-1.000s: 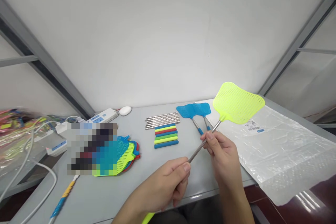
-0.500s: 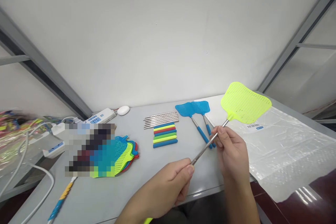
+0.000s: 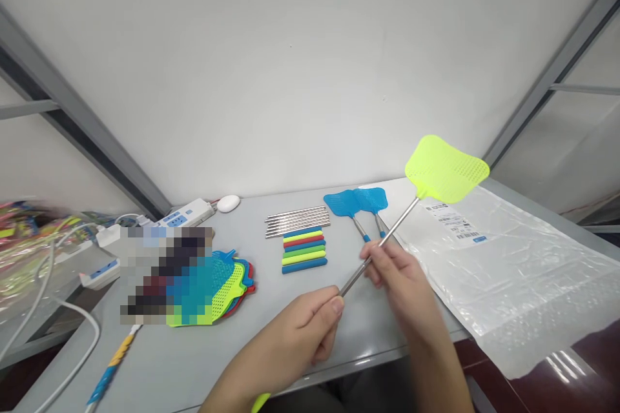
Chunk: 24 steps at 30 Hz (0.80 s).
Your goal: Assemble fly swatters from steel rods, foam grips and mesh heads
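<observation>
A fly swatter with a yellow-green perforated head (image 3: 445, 169) and a thin metal rod slants across the front of the table. My left hand (image 3: 305, 335) is closed round its lower end, where a yellow-green tip shows below my wrist. Fingers of my right hand (image 3: 394, 271) pinch the rod about midway. Behind my right hand lie two blue fly swatters (image 3: 345, 202), their handles partly hidden by it. Left of them are several metal rods (image 3: 296, 221) in a row, with several coloured handle grips (image 3: 304, 251) just in front.
Loose swatter heads (image 3: 231, 281) are piled at the left beside a blurred-out patch. A power strip (image 3: 181, 219), a white mouse (image 3: 228, 203) and a white cable (image 3: 92, 329) lie there too. Plastic packaging (image 3: 513, 284) drapes over the right table edge. A wall stands behind.
My right hand has slid down the rod toward my left hand. The swatter head has shifted up and slightly left, and my left hand has moved slightly left.
</observation>
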Each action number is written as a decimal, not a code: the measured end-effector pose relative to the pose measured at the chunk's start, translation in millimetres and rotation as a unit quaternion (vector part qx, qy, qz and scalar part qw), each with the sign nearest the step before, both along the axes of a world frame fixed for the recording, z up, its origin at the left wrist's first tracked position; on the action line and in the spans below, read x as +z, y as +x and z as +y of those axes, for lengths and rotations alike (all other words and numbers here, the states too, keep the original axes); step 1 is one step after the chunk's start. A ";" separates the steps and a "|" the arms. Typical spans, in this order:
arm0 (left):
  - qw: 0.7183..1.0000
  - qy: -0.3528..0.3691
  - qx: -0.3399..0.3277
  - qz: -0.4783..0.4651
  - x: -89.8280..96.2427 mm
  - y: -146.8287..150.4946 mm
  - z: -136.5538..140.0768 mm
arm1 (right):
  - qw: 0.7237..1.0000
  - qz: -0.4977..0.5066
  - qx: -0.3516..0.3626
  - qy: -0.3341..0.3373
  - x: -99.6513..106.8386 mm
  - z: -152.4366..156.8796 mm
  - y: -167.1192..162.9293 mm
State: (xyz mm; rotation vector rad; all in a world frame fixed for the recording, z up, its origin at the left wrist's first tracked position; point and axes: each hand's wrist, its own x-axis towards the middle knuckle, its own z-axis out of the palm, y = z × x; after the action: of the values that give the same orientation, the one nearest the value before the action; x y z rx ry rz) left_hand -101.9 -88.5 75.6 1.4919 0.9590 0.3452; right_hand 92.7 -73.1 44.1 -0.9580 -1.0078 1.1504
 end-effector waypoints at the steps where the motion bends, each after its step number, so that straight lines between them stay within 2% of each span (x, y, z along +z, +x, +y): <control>1: 1.000 0.001 0.008 -0.007 0.2 -1.1 0.5 | 0.999 -0.010 0.033 -0.001 -0.5 -1.0 -6.3; 3: 1.000 -0.004 0.012 -0.009 0.5 -4.2 0.8 | 0.999 -0.010 0.050 0.007 -2.0 -1.8 -14.5; 5: 1.000 -0.019 0.005 0.002 -0.4 -8.4 0.1 | 0.999 -0.010 0.034 0.012 -3.8 -0.8 -15.7; 7: 0.999 -0.034 -0.009 0.017 -2.5 -13.5 -1.2 | 1.000 -0.001 -0.001 0.018 -5.0 1.5 -10.9; 11: 0.997 -0.026 -0.043 0.058 -4.7 -22.1 -2.6 | 0.991 0.060 -0.114 0.022 -3.1 7.4 6.2; 15: 0.992 -0.023 -0.077 0.100 1.8 -22.1 0.8 | 0.980 0.109 -0.164 0.027 0.7 10.8 20.6; 21: 0.991 0.015 -0.085 0.106 6.4 -16.1 7.0 | 0.984 0.133 -0.118 0.016 0.5 11.7 34.6; 24: 0.995 0.018 -0.058 0.086 4.9 -13.4 7.9 | 0.994 0.073 -0.085 0.017 0.6 8.9 33.9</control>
State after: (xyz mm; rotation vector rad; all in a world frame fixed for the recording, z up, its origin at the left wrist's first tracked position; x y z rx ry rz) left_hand -115.2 -80.5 80.6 1.6225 1.0007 0.1540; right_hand 126.6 -64.2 44.7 -0.9013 -0.8103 1.0421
